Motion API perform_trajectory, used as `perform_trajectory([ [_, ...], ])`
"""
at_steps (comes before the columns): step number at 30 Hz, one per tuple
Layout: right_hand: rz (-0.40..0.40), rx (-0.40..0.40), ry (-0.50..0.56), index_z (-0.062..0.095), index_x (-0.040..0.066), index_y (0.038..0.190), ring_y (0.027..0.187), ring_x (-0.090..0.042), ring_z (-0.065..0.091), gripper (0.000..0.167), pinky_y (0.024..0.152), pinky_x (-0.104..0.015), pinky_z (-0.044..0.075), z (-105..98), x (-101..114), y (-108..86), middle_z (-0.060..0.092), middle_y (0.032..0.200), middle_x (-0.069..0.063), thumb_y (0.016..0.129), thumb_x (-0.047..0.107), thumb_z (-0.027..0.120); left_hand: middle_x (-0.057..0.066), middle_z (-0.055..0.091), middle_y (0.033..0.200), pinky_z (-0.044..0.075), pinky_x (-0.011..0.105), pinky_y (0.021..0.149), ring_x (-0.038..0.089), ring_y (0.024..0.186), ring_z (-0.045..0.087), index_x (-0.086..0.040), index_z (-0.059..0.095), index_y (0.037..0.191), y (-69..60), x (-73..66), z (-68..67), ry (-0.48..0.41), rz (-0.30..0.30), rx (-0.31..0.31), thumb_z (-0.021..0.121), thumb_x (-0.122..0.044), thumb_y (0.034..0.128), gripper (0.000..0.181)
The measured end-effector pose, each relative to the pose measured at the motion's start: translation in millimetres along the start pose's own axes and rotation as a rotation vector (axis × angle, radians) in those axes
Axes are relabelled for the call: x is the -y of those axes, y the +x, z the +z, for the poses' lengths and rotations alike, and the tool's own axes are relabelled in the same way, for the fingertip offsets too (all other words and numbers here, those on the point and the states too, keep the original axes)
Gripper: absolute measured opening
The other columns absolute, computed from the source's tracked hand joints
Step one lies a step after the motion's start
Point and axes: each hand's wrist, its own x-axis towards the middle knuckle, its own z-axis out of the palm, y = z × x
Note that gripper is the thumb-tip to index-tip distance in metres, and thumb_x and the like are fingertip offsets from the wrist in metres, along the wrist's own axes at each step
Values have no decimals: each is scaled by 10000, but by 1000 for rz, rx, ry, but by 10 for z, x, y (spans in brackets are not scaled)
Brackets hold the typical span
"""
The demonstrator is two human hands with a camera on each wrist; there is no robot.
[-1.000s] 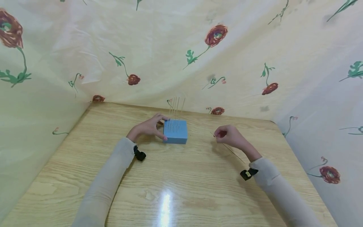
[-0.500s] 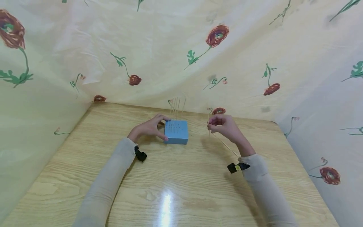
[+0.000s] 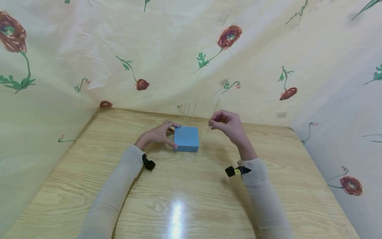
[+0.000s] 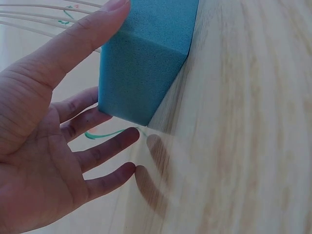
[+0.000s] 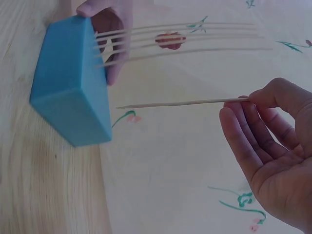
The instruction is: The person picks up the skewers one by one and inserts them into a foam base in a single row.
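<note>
A blue foam block (image 3: pixel 188 141) with small holes in its top lies on the table. Several thin wooden skewers (image 3: pixel 188 112) stand upright in its far part. My left hand (image 3: pixel 156 134) holds the block by its left side, with the thumb at the near corner and a finger at the far one; in the left wrist view two fingers stand apart from it. To the right of the block, my right hand (image 3: pixel 232 126) pinches another wooden skewer (image 5: pixel 175 103) between thumb and fingertips. Its pointed end is directed at the block's holed face, a short way off.
One more skewer (image 3: pixel 231 146) lies on the wood-grain table (image 3: pixel 143 205), partly hidden by the right forearm. Flower-printed cloth (image 3: pixel 167 49) hangs behind the table and along both sides.
My right hand has lifted the skewer from the table, moved left towards the block and tipped it nearly upright. The left hand and the block have stayed in place.
</note>
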Motion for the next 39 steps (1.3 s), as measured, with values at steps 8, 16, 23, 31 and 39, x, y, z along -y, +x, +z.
perform_trajectory([
  [8, -14, -10, 37, 655, -84, 1000, 837, -242, 707, 159, 753, -339, 640, 191, 5, 131, 691, 909, -65, 919, 26, 736, 107, 298, 1548, 340, 527, 1202, 364, 1436, 353, -116, 386, 1545, -2, 13, -6, 21, -1, -5, 911, -203, 773, 937],
  [16, -29, -9, 31, 651, -105, 970, 792, -148, 705, 128, 730, -306, 638, 343, -83, 194, 692, 883, -75, 913, -15, 723, 115, 310, 1529, 345, 521, 1201, 370, 1429, 363, -115, 394, 1536, -1, -5, -9, 6, -13, -4, 921, -213, 759, 945],
  [23, -37, -11, -22, 665, -84, 969, 788, -140, 707, 131, 750, -384, 642, 419, -135, 200, 697, 930, -206, 919, 19, 730, 129, 315, 1518, 351, 501, 1205, 374, 1418, 382, -97, 398, 1526, -1, -8, -3, -2, -17, -13, 918, -184, 759, 930],
  [31, -50, -13, -49, 675, -73, 955, 775, -164, 715, 118, 715, -311, 637, 455, -138, 188, 704, 934, -263, 913, 19, 737, 128, 321, 1522, 354, 495, 1204, 367, 1416, 386, -92, 401, 1525, 2, -14, -2, 14, -7, -18, 921, -163, 751, 935],
  [39, -36, -17, -66, 676, -94, 976, 803, -188, 709, 115, 699, -220, 611, 470, -140, 186, 706, 960, -287, 911, -12, 723, 118, 332, 1523, 339, 512, 1208, 364, 1424, 373, -111, 412, 1529, 10, 12, -2, 20, -4, -24, 928, -180, 745, 941],
])
